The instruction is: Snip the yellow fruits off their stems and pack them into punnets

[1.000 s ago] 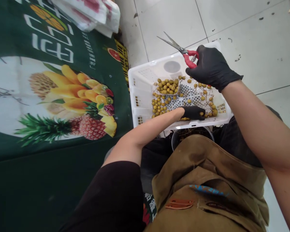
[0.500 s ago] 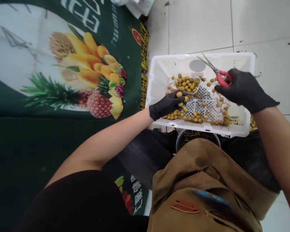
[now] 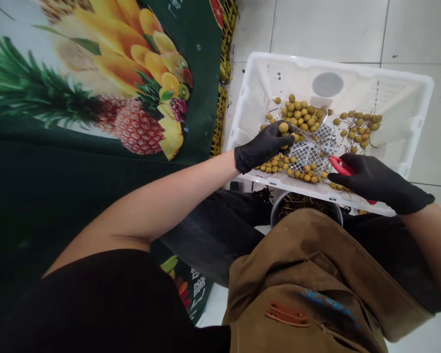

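Observation:
My left hand (image 3: 263,147), in a black glove, is closed around a few longans (image 3: 283,128) over the white crate (image 3: 279,184). In my right hand (image 3: 380,181), also black-gloved, are red-handled scissors (image 3: 340,165). Their long thin blades point left, with the tips close to the longans at my left fingers; whether they touch a stem I cannot tell. Just beyond my left hand, a clear plastic tub (image 3: 326,116) full of loose longans sits in the crate. A longan bunch on twigs (image 3: 360,130) lies on the crate's right side, with more longans (image 3: 308,174) along the near side.
A dark bucket (image 3: 275,211) with twigs in it stands between my legs, under the crate's near edge. To the left hangs a green banner (image 3: 202,98) printed with fruit, with yellow crates (image 3: 220,117) at its edge. Pale floor tiles (image 3: 327,29) lie beyond.
My right hand has brought the scissors down, their blades swinging from pointing away to pointing left at the longans in my left hand. The view has shifted, so the crate appears larger.

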`<state>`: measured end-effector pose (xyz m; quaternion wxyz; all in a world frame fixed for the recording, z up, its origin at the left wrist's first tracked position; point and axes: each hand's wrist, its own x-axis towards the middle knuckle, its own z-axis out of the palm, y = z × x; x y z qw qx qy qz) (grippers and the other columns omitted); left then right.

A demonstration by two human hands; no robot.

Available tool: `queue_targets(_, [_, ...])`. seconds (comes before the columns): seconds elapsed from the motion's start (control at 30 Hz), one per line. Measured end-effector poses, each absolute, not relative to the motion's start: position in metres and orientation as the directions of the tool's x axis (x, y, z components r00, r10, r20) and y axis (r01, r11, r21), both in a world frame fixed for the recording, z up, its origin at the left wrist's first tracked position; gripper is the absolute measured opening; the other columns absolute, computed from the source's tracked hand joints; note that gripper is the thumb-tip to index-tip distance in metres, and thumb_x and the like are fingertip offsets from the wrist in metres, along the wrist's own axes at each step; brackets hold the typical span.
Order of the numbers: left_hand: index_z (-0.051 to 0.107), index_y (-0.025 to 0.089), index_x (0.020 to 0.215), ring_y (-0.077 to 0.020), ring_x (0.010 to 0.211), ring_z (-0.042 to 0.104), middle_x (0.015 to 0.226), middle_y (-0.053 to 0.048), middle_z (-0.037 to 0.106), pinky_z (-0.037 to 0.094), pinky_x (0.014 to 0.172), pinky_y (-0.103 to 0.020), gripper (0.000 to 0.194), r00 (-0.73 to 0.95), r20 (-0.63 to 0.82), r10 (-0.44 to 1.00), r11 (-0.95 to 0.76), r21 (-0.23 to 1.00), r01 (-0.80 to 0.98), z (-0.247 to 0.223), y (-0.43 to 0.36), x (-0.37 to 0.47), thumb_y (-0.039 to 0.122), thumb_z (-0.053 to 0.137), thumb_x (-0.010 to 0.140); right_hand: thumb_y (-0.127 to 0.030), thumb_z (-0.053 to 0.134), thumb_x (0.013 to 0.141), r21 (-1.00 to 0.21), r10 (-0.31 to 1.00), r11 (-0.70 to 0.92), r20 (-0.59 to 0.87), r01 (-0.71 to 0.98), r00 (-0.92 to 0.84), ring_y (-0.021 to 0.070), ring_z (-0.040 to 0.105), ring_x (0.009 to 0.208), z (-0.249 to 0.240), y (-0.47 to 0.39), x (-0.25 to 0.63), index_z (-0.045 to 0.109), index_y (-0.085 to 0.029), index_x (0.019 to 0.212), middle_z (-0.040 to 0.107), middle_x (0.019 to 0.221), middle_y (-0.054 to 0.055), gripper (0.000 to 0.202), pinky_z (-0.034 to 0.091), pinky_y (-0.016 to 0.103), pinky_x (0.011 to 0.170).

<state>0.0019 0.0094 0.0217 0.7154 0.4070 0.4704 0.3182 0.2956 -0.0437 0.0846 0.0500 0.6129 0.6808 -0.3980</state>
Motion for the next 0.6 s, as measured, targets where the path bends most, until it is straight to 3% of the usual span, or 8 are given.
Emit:
queue_targets(0.17, [0.054,0.021,0.093,-0.0071,0.068,0.057,0.079,0.007,0.056,0.052,0.064,-0.02,0.045,0.397,-0.45,0.8,0.518,0.852,-0.078,0.021,-0.003,0.013,0.016,0.099,0.093,-0.058,0.074,0.089,-0.499,0.731,-0.095,-0.622,0.861,-0.28,0.0266,0.064,0.072,0.081,-0.051,0.287,0.061,-0.03,0.08,0.071,0.075,0.004,0.032,0.044,0.038,0.068])
queue_targets(0.3, [0.052,0.022,0.091,-0.0071,0.066,0.059,0.077,0.008,0.058,0.052,0.062,-0.019,0.049,0.379,-0.527,0.761,0.589,0.806,-0.06,0.016,-0.013,0.016,0.015,0.101,0.092,-0.046,0.072,0.095,-0.453,0.681,-0.115,-0.684,0.884,-0.262,0.0207,0.059,0.067,0.077,-0.06,0.279,0.061,-0.026,0.08,0.065,0.069,0.002,0.027,0.04,0.034,0.068])
queue_targets(0.5, [0.048,0.021,0.08,-0.0053,0.057,0.055,0.069,0.007,0.059,0.047,0.056,-0.017,0.055,0.385,-0.627,0.677,0.695,0.717,-0.055,0.01,-0.023,0.018,0.014,0.1,0.093,-0.024,0.073,0.097,-0.388,0.66,-0.131,-0.72,0.912,-0.212,0.0172,0.052,0.06,0.072,-0.067,0.275,0.056,-0.025,0.07,0.056,0.06,-0.001,0.031,0.035,0.034,0.066])
queue_targets(0.6, [0.049,0.021,0.081,-0.006,0.058,0.057,0.072,0.006,0.062,0.046,0.056,-0.017,0.049,0.35,-0.66,0.665,0.726,0.681,-0.094,0.014,-0.021,0.019,0.005,0.093,0.096,-0.025,0.073,0.099,-0.392,0.645,-0.222,-0.746,0.893,-0.167,0.0179,0.054,0.059,0.072,-0.067,0.279,0.058,-0.025,0.07,0.058,0.06,0.0,0.033,0.036,0.034,0.065])
